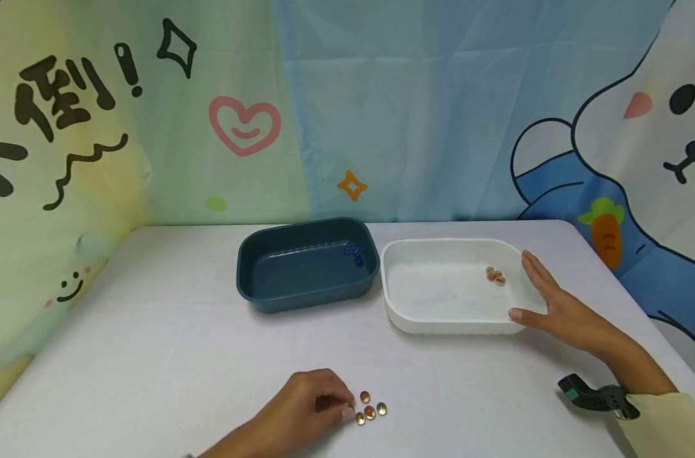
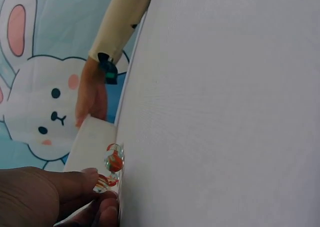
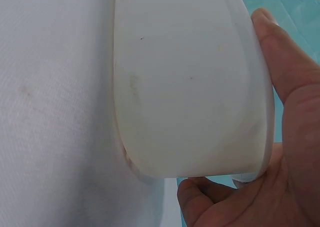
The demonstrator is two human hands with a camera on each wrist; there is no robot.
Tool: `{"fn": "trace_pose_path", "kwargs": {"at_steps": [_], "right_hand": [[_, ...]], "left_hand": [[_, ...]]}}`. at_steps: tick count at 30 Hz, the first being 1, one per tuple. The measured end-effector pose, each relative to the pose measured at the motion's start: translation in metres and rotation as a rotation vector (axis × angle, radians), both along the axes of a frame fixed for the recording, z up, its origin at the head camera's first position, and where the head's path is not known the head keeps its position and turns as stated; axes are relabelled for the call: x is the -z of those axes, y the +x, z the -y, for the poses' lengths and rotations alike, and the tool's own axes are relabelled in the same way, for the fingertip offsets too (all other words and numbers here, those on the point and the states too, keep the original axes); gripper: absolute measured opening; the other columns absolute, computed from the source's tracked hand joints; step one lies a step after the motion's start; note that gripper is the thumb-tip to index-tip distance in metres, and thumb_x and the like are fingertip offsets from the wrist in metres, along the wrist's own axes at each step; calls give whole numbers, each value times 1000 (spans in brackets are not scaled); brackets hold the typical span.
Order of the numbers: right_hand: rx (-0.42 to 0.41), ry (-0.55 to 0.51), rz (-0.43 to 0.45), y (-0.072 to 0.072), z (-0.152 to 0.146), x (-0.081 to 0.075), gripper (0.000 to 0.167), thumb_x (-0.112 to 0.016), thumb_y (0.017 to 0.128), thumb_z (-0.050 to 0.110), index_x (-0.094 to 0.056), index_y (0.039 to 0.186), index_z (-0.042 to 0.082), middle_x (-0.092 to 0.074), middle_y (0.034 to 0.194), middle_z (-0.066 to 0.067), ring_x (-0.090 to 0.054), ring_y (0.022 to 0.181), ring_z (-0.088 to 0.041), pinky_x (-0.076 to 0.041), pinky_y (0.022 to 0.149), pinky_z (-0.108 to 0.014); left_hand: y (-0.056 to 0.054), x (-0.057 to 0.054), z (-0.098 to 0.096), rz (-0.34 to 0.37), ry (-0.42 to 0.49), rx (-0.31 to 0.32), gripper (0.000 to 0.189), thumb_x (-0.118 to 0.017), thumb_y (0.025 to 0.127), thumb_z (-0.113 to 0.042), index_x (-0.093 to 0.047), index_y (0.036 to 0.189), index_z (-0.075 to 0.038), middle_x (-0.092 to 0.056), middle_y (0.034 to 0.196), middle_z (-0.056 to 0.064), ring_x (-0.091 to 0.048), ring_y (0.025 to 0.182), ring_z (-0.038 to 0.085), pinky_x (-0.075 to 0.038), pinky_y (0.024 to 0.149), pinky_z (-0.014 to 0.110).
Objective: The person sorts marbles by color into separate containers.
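Low at the centre of the head view, my left hand (image 1: 313, 407) pinches a glass marble (image 2: 101, 184) between thumb and fingertips; the fingers partly hide it. Beside those fingertips, several clear marbles with orange and yellow swirls (image 1: 370, 412) lie on the table. At the right, my right hand (image 1: 559, 315) holds the end of a white tray (image 1: 439, 326), its thumb on the near rim and its fingers along the far corner. Several orange-tinted marbles (image 1: 499, 280) sit inside that tray. The right wrist view shows the tray's outer side and the hand around its end.
Left of the white tray stands a dark teal tray (image 1: 301, 302) with several blue marbles (image 1: 355, 250) toward its right end. Both stand on a white-covered table (image 1: 181, 356), near its back edge. A printed cartoon backdrop (image 1: 382, 114) hangs behind.
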State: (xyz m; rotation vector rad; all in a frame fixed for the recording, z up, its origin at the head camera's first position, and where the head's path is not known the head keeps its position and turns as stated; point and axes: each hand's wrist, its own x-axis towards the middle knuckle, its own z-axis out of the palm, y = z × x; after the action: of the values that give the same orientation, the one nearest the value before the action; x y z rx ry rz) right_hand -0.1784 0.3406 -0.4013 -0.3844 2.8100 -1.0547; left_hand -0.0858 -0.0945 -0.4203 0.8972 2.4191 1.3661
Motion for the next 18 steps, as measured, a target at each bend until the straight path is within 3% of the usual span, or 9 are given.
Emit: {"fn": "trace_pose_path", "kwargs": {"at_steps": [18], "right_hand": [[4, -11, 7, 1, 0, -1, 106, -70, 89, 36, 11, 155, 21, 22, 159, -4, 12, 141, -49, -23, 81, -80]], "left_hand": [[-13, -11, 1, 46, 30, -74, 17, -69, 85, 6, -76, 93, -8, -69, 92, -7, -62, 83, 4, -53, 75, 23]]}}
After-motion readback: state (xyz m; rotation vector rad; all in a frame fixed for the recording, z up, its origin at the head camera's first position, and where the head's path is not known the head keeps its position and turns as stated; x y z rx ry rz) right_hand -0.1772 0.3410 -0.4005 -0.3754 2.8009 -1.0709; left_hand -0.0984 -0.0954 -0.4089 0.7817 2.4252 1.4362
